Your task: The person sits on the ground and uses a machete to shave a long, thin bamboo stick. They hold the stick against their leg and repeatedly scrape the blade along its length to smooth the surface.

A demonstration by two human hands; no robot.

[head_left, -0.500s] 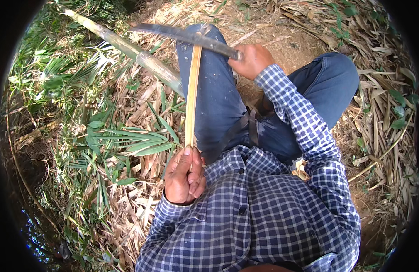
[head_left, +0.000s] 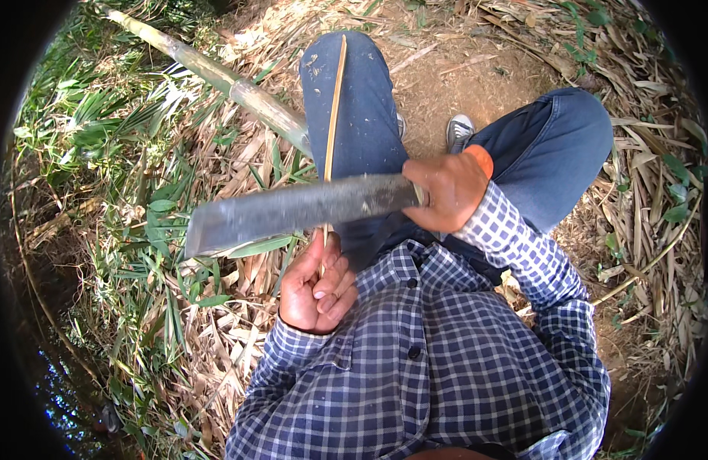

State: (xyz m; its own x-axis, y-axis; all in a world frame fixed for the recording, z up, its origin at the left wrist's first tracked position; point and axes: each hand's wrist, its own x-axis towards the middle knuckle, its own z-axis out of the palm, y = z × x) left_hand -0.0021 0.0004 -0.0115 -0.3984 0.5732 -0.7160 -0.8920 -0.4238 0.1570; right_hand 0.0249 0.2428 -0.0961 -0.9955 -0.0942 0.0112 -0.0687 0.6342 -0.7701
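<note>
Strip [head_left: 335,107], just one, is pinched by the left hand [head_left: 309,290], fingers closed; one blurred machete [head_left: 300,211], gripped in the right hand [head_left: 450,192], perhaps touches it.

"What's beyond the right-hand grip [head_left: 448,192]?"
"I've got bare brown soil [head_left: 476,86] on my feed, dry tan leaf litter [head_left: 647,172] farther right."
"And left of the left-hand grip [head_left: 319,285]?"
"Pale, narrow dry leaves [head_left: 220,356] strewn close by, I see, then long-bladed green foliage [head_left: 92,136] dappled by bright sunlight [head_left: 166,100]; dark shadow [head_left: 34,261] farther left."
</note>
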